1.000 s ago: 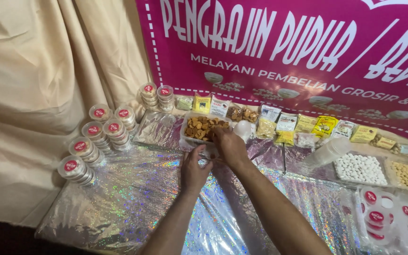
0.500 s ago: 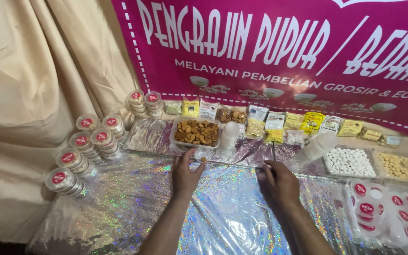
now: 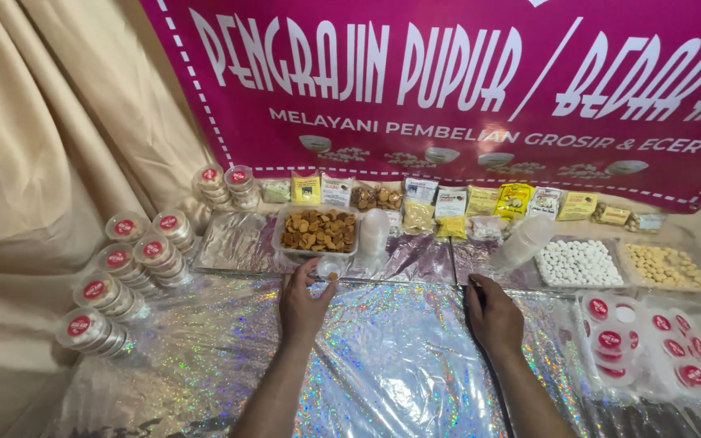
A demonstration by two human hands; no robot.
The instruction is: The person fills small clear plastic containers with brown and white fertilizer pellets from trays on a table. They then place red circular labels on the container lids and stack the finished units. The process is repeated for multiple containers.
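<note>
Risk of a tipped cup first: left hand point(image 3: 306, 307) palm down on the glittery sheet point(image 3: 399, 365), fingers loosely open, fingertips against a small clear cup point(image 3: 329, 267) just in front of the tray of brown crisps point(image 3: 318, 231), with no firm grip on anything as far as can be seen. Light, empty-looking and set on slick crinkled foil, so likely to skid or topple at a careless nudge. One brown crumb point(image 3: 333, 276) loose beside the thumb, easily brushed away under the tray edge or crushed into the foil. Right hand point(image 3: 493, 315) back up on the same sheet, well apart from the left, fingers curled under; impossible to tell whether closed on something or empty. Any drag of that palm apt to tug the sheet and shake the upturned clear tumbler point(image 3: 373, 233) beside the tray, perhaps also the stacked red-lidded jars point(image 3: 127, 268) at the left edge. Loose red lids point(image 3: 642, 341) near the right wrist, within reach of a stray elbow.
</note>
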